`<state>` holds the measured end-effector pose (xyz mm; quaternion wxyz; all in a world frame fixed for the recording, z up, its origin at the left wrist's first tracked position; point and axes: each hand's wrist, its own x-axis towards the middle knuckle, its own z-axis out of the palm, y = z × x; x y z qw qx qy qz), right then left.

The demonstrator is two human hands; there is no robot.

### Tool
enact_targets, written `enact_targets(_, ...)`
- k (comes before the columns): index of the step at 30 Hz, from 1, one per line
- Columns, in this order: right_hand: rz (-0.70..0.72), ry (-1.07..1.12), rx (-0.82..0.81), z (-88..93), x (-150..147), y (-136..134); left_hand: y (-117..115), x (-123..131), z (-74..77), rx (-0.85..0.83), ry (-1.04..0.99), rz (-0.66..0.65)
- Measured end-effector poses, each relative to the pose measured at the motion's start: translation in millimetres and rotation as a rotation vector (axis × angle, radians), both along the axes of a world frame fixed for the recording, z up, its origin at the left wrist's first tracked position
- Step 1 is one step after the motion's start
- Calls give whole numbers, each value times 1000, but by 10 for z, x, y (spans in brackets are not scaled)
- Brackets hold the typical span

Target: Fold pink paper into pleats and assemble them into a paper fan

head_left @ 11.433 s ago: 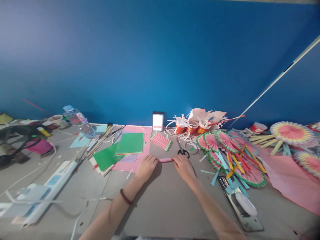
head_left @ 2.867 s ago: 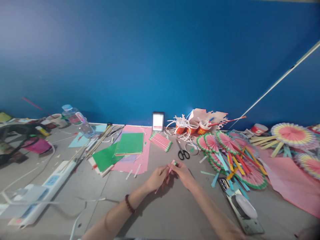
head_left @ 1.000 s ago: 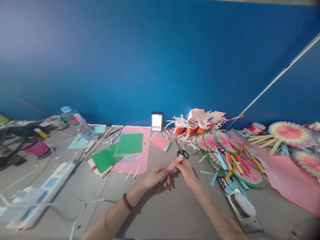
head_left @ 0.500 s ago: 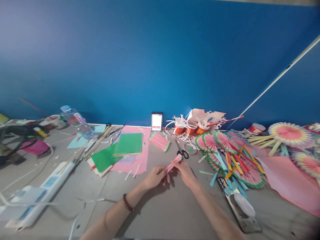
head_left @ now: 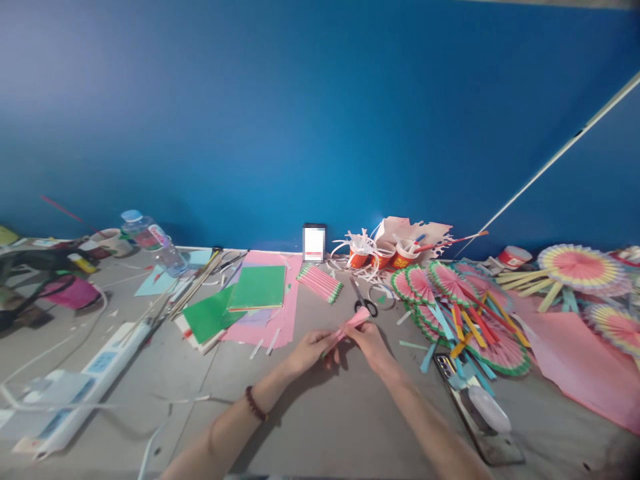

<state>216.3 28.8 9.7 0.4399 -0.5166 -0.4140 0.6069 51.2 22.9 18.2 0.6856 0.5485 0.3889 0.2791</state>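
Between my two hands is a narrow folded strip of pink paper (head_left: pixel 357 321), slanting up to the right, with a bit of green at its lower end. My left hand (head_left: pixel 311 351) pinches the lower end. My right hand (head_left: pixel 369 340) grips it nearer the upper end, thumb and fingers closed. Just beyond my right hand lie dark-handled scissors (head_left: pixel 364 300). A pleated pink paper piece with green edges (head_left: pixel 320 283) rests farther back on the grey table (head_left: pixel 320 427).
Green paper sheets (head_left: pixel 258 288) lie on pink paper (head_left: pixel 291 307) to the left. Pleated paper fans (head_left: pixel 450 283) and a phone (head_left: pixel 493 443) are at right. Behind stand red cups (head_left: pixel 406 253) and an upright screen (head_left: pixel 314 243). A power strip (head_left: pixel 95 387) and bottle (head_left: pixel 155 237) sit left.
My right hand has shifted slightly down along the pink strip, and its upper end now shows more beyond the fingers. Both hands still hold it.
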Motion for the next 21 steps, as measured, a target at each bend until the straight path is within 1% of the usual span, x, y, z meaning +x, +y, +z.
enact_targets(2, -48, -18, 3, 5, 6, 10, 10, -13, 27, -8, -4, -13)
enact_targets(7, -72, -22, -1, 51, 7, -3, -1, -19, 128, 4, 7, -58)
enact_targets(10, -88, -41, -1, 67, 10, -4, -21, -24, 150, 36, 29, -40)
enact_targets(13, -108, -59, 0, 60, 18, 6, -37, -27, 97, 60, 50, -23)
enact_targets(17, -98, -53, -3, 31, 18, 14, -53, -23, 2, 67, 56, -20)
enact_targets(21, -87, -47, -19, -18, 4, 19, -56, -21, -56, 73, 55, -2)
